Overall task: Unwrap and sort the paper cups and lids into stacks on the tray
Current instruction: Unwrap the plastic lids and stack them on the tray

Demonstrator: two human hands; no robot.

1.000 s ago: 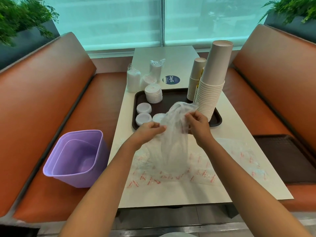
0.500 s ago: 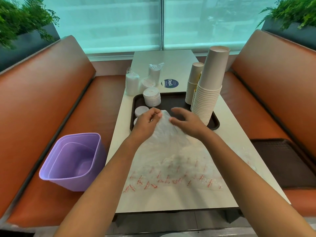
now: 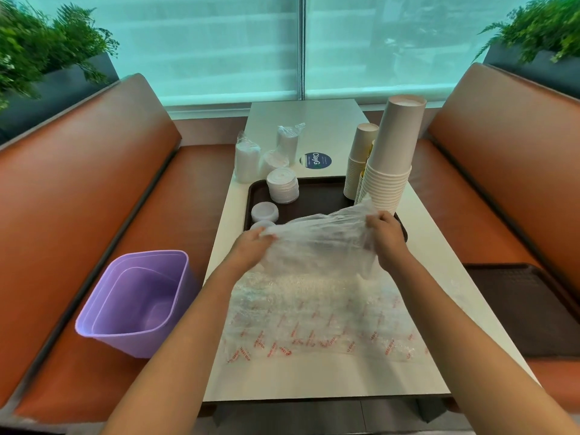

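Note:
My left hand (image 3: 251, 250) and my right hand (image 3: 385, 232) each pinch an end of a clear plastic wrapper (image 3: 317, 243) and hold it stretched over the near edge of the dark brown tray (image 3: 317, 196). On the tray stand a tall stack of paper cups (image 3: 392, 158), a shorter cup stack (image 3: 359, 161), a stack of white lids (image 3: 282, 185) and smaller lid piles (image 3: 264, 211). Wrapped lid packs (image 3: 248, 160) sit behind the tray. A flat wrapper with red print (image 3: 320, 321) lies on the table.
A purple bin (image 3: 135, 302) sits on the left bench seat. A second dark tray (image 3: 527, 309) lies on the right bench. A round blue sticker (image 3: 315, 160) marks the white table (image 3: 314, 378). Planters stand behind both orange backrests.
The wrapper hung bunched between my hands, then dropped low; now my hands have moved apart and pulled it wide. My right hand shifted right toward the tall cup stack.

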